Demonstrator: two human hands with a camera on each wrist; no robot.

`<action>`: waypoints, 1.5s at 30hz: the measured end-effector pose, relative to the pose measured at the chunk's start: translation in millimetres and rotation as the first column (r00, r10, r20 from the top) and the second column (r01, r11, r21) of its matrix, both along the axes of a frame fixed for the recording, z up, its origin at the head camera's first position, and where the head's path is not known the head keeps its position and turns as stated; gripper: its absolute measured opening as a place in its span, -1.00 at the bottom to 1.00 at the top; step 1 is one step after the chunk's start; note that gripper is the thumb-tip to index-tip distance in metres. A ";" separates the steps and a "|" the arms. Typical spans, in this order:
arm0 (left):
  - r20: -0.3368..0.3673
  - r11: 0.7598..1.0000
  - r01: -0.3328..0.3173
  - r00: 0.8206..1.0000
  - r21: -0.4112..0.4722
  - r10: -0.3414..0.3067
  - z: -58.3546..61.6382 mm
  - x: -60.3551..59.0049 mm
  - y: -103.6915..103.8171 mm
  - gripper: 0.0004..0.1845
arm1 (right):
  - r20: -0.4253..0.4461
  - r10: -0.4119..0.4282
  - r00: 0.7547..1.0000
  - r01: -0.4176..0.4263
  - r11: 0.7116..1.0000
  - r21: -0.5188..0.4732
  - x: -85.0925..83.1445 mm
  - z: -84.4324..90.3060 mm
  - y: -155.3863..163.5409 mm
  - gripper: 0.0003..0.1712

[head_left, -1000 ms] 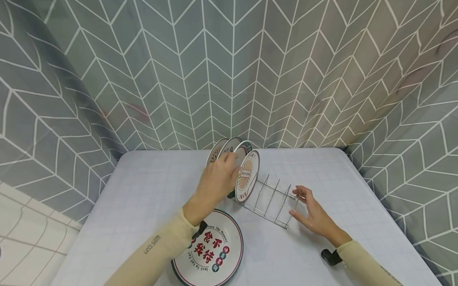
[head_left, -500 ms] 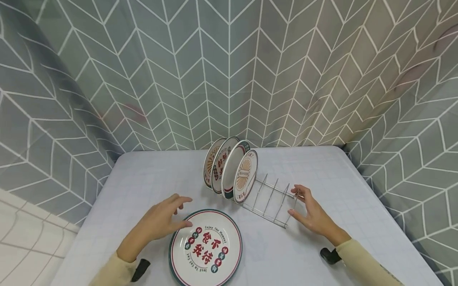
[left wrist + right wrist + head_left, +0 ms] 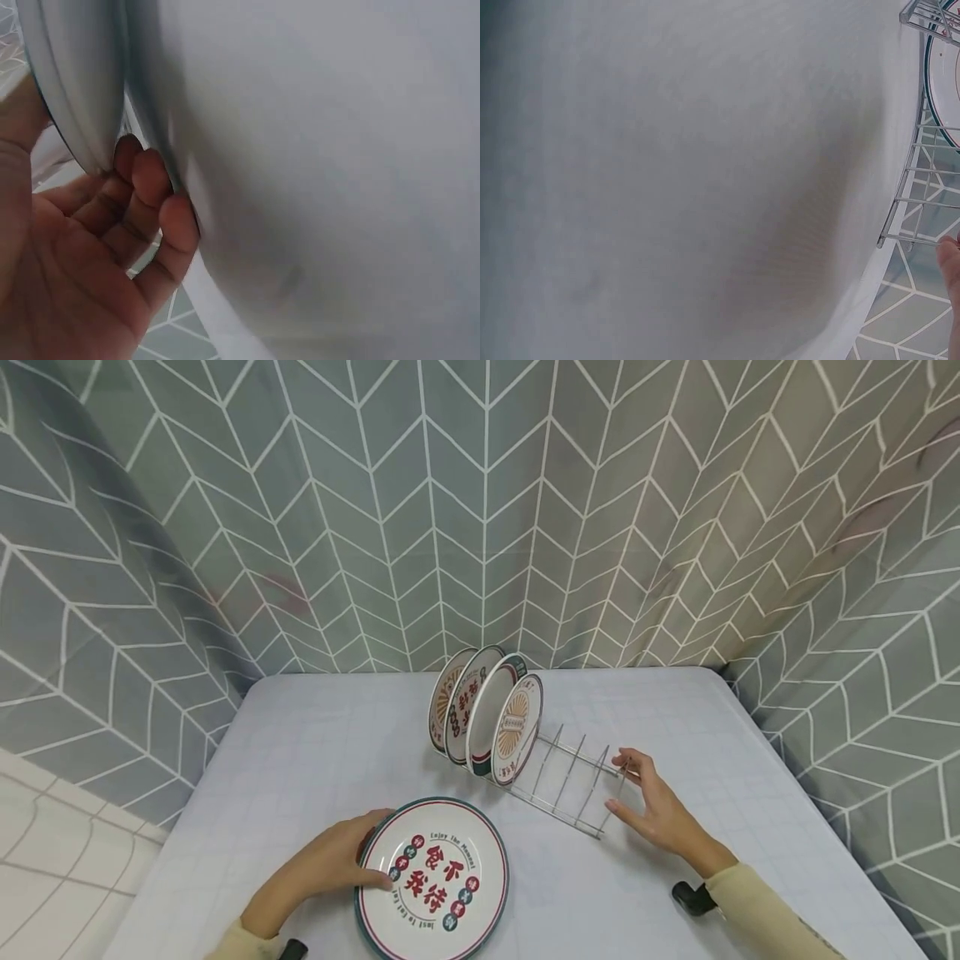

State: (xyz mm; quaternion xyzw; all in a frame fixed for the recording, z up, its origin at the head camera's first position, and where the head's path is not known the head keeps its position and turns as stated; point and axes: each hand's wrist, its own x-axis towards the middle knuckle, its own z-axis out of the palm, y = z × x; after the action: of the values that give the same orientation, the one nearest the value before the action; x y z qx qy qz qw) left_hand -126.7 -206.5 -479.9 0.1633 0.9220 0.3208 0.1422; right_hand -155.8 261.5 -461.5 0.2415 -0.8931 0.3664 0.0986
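A round plate (image 3: 442,885) with a dark green rim and red lettering lies flat near the table's front edge. My left hand (image 3: 352,857) grips its left rim, thumb on top. In the left wrist view the fingers (image 3: 147,196) curl under the plate's edge (image 3: 75,97). A wire dish rack (image 3: 572,777) stands mid-table with several printed plates (image 3: 484,715) upright in its far slots. My right hand (image 3: 624,790) rests with straight fingers against the rack's near right end. The right wrist view shows the rack wires (image 3: 922,176) and one fingertip (image 3: 950,259).
The table (image 3: 322,752) wears a pale checked cloth and is closed in by a grey chevron-pattern curtain (image 3: 480,510) on three sides. The rack's near slots hold nothing. A tiled floor (image 3: 52,843) shows at the lower left.
My left hand left the upright plates in the rack, came down to the front, and took hold of the flat plate's left rim. The right hand stayed at the rack's end.
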 end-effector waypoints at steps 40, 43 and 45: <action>-0.500 0.977 0.028 0.862 0.211 0.083 121.1 1.5 35.4 -0.27 | -0.002 -0.010 1.000 0.010 1.000 0.005 9.5 14.3 -8.9 -0.19; -0.593 0.967 0.049 0.798 0.248 0.112 141.9 -0.1 44.5 -0.29 | 0.003 -0.010 1.000 0.010 1.000 0.005 9.2 12.5 -7.9 -0.19; -0.655 0.962 0.060 0.743 0.267 0.136 153.6 -2.2 52.5 -0.30 | 0.008 -0.015 1.000 0.015 1.000 0.004 6.9 6.4 -4.8 -0.18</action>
State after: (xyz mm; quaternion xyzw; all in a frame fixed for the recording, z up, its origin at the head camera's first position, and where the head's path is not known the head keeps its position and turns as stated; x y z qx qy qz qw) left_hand -128.9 -154.0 -326.3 0.2663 0.8618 0.3669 -0.2275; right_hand -149.0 256.7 -455.1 0.2334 -0.8961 0.3649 0.0972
